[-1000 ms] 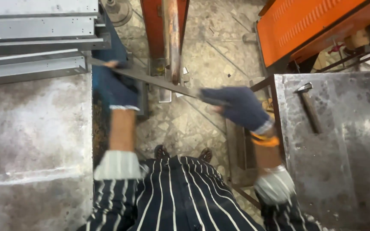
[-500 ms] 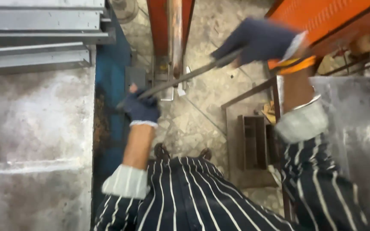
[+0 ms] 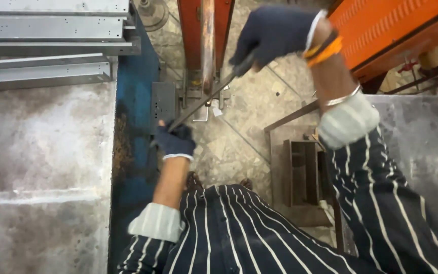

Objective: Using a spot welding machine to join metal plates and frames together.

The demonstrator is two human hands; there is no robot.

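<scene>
A long thin grey metal strip (image 3: pixel 204 99) runs slantwise from lower left to upper right over the floor. My left hand (image 3: pixel 174 139), in a dark blue glove, grips its lower end beside the blue edge of the left table (image 3: pixel 133 152). My right hand (image 3: pixel 272 35), also in a dark blue glove, grips the upper end, raised high near the orange machine (image 3: pixel 381 35). An orange band and a metal bangle sit on my right wrist. My striped shirt fills the bottom of the view.
A worn steel table top (image 3: pixel 41 167) lies at left with stacked grey metal channels (image 3: pixel 46 45) at its far end. A red upright frame (image 3: pixel 206 30) stands ahead. A steel bench (image 3: pixel 427 147) is at right, with a dark metal rack (image 3: pixel 302 172) below it on the stone floor.
My right hand has swung the strip's end up and away from the right bench toward the orange machine. My left hand dropped lower and nearer, so the strip now tilts steeply.
</scene>
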